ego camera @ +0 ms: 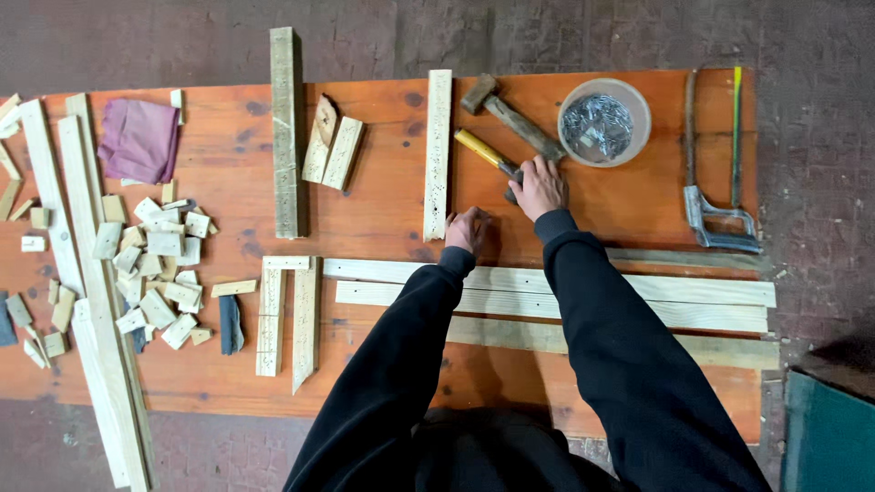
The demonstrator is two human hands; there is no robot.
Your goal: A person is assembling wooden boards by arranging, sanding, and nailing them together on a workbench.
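an orange wooden table (383, 196) is seen from above, filling most of the frame. just right of centre, the right hand (540, 187) is laid over the near end of a hammer (512, 118) whose head points to the upper left; the fingers appear curled around the handle, though a full grip cannot be confirmed from this angle. a yellow-handled tool (481, 148) lies just beside the hammer, its lower end hidden under the same hand. the left hand (468, 229) is rested on the table near the centre, fingers bent and drawn together, touching or almost touching the lower end of an upright pale wooden strip (437, 153); nothing is seen clamped in it. a round bowl of nails (603, 121) is placed in the upper right, near the hammer handle. a hacksaw (715, 173) lies at the far right. long wooden slats (693, 301) are laid across the lower right, passing under both black sleeves. a pile of small wood blocks (159, 264) is gathered at the left, with a purple cloth (138, 139) above it in the upper left.
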